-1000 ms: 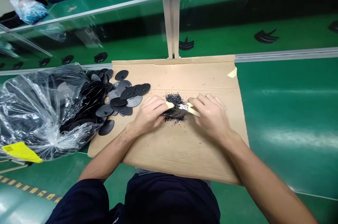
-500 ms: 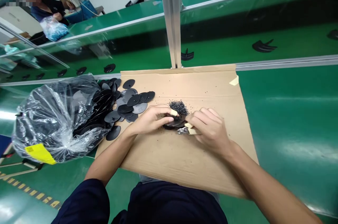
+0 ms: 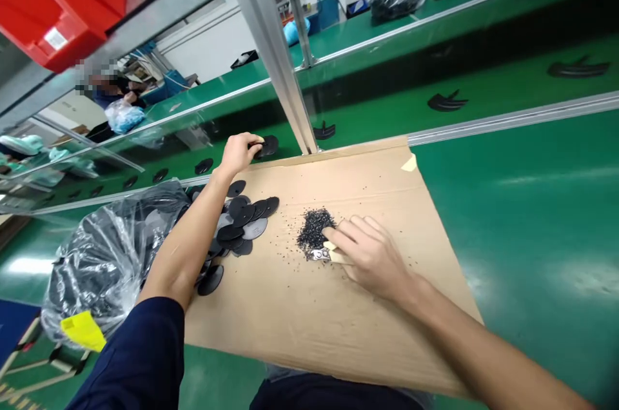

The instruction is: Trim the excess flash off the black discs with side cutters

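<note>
My left hand reaches out over the green conveyor beyond the cardboard, its fingertips pinching the edge of a black oval disc. My right hand is wrapped around the pale handles of small cutting pliers, whose metal head rests low over the front edge of a heap of black plastic bits. The right forefinger lies along the heap's side. Left of the heap, several loose black oval discs overlap on the cardboard sheet.
A clear plastic bag with more discs lies at the left. Dark parts and discs sit along the green conveyor. A metal post rises at the cardboard's far edge. A red bin hangs upper left. People sit across the line.
My left hand has moved from beside the pliers, away and to the left, carrying the black disc over the conveyor. My right hand stays near the heap with the pliers. The view has shifted.
</note>
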{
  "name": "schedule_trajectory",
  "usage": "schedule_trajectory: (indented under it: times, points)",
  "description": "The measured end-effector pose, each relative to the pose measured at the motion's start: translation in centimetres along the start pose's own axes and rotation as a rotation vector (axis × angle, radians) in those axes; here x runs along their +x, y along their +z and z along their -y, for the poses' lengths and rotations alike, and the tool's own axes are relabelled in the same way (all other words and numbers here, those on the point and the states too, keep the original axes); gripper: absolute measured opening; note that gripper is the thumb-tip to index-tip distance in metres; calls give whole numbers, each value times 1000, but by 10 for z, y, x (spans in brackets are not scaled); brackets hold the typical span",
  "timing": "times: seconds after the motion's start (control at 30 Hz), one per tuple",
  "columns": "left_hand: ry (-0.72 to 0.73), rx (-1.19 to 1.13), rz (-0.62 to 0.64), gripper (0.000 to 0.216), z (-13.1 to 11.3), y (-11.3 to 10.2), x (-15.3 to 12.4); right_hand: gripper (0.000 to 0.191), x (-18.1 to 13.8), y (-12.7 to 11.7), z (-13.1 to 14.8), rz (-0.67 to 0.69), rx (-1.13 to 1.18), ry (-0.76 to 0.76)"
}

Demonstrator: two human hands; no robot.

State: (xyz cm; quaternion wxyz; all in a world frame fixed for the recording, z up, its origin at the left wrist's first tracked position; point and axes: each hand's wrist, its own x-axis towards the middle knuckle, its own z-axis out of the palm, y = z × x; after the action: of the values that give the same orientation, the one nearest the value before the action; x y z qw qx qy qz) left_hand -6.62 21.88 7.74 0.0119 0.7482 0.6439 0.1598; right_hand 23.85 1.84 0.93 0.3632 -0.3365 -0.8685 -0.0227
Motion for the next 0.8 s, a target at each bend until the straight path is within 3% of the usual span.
schedule_trajectory:
  times: [0.13, 0.27, 0.6, 0.8]
  points:
    - [-154, 10, 18, 25, 15, 18, 23, 24, -3, 2, 1, 41, 0, 40]
    - [-215, -18, 19, 16, 14, 36, 38, 26, -7, 3, 2, 92, -1, 62]
    - [14, -420, 87, 30, -61, 121, 98, 25, -9, 2, 4, 143, -3, 97]
    - [29, -506, 106, 34, -73, 140, 108, 30, -10, 2, 1, 125, -8, 87]
